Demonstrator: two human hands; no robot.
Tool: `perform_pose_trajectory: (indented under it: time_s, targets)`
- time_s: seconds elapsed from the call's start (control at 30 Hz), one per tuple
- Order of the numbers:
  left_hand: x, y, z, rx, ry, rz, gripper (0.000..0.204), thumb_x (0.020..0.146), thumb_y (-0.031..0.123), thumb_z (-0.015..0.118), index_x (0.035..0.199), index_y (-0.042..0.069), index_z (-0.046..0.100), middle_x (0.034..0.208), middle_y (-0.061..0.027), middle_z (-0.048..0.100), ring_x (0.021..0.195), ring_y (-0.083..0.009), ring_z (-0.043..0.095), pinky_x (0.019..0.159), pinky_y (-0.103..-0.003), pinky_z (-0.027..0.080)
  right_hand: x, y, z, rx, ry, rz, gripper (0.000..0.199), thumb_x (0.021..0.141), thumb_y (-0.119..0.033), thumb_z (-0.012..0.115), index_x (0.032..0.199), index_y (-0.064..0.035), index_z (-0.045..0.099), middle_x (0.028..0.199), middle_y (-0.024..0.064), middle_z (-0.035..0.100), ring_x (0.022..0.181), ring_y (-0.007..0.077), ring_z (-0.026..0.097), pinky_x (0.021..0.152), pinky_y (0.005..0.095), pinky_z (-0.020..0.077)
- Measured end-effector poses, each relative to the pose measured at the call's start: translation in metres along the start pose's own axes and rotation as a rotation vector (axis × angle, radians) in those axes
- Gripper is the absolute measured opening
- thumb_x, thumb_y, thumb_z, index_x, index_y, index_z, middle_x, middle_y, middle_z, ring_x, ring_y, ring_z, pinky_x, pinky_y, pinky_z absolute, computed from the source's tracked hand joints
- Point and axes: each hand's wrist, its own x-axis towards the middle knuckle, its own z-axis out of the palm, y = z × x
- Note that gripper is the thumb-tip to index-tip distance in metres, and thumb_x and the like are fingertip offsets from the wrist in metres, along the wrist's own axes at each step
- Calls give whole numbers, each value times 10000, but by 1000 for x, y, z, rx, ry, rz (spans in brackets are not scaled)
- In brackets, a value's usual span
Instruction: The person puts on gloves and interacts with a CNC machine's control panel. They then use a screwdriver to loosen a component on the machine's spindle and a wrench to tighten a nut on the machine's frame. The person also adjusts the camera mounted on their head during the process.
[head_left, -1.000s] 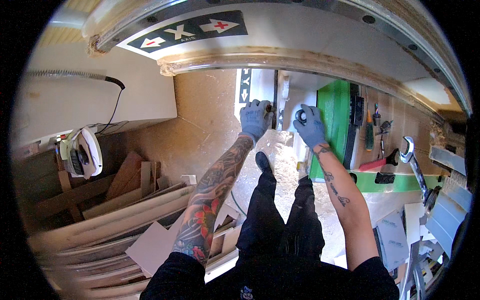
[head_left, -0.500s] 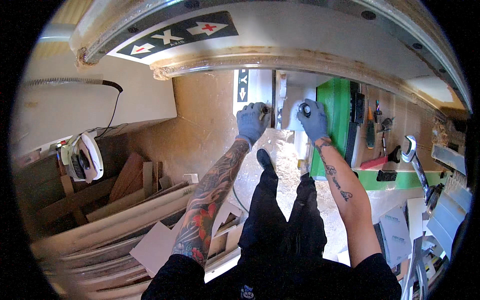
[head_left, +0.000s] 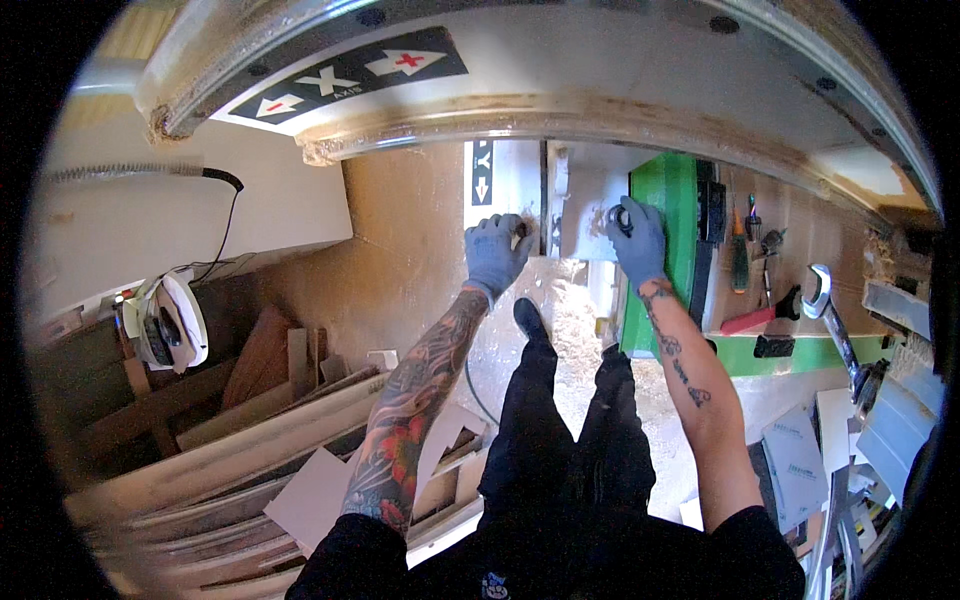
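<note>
Both my gloved hands have shifted slightly leftward along the pale machine head (head_left: 585,215). Left hand (head_left: 495,252) grips its left edge; right hand (head_left: 638,240) clenches a black knob (head_left: 620,217) beside the green panel (head_left: 672,200).

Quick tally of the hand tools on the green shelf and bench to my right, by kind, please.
Large silver spanner: 1
Orange-handled screwdriver: 1
Red-handled tool: 1
Small dark tools, kind unclear: 2
Total: 5

Both gloved hands, left hand and right hand, are on the white machine head, not on any of these tools.
</note>
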Motion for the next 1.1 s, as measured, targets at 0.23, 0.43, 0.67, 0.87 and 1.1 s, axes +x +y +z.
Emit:
perform_pose_trajectory:
  time_s: [0.23, 0.43, 0.67, 0.87, 1.1]
  targets:
    - [-14, 13, -7, -118, 141, 50, 205, 850, 245, 751, 1031, 160, 703, 944, -38, 690, 939, -272, 633, 855, -443, 429, -41, -17, -13, 14, 72, -1, 562, 851, -186, 787, 1363, -46, 602, 1243, 213, 571, 1154, 385, 581, 1005, 451, 482]
    - [-23, 16, -5, -146, 158, 48, 184, 847, 201, 760, 1010, 130, 711, 932, -42, 706, 886, -256, 640, 846, -415, 453, -59, -25, 3, 76, -22, 66, 537, 835, -136, 791, 1333, -47, 611, 1171, 184, 575, 1064, 343, 608, 927, 436, 511]
    - [-29, 0, 9, -65, 72, 56, 196, 841, 206, 774, 1002, 117, 705, 893, -56, 698, 840, -262, 649, 793, -416, 475, -62, -22, 3, 24, -23, 49, 514, 851, -175, 786, 1318, -40, 620, 1148, 180, 591, 1066, 351, 595, 932, 429, 503]
    - [-32, 7, 4, -173, 76, 19, 208, 849, 278, 749, 1004, 148, 702, 917, -70, 694, 888, -288, 654, 825, -446, 451, -71, -18, 6, 79, 20, 113, 531, 850, -174, 788, 1331, -33, 612, 1164, 199, 581, 1086, 365, 586, 942, 434, 503]
    - [-17, 5, 9, -118, 14, 31, 240, 852, 277, 736, 1029, 124, 682, 951, -87, 694, 932, -310, 657, 838, -448, 453, -62, -31, 3, 7, -28, 90, 521, 848, -189, 784, 1323, -61, 613, 1181, 200, 592, 1080, 370, 602, 938, 453, 499]
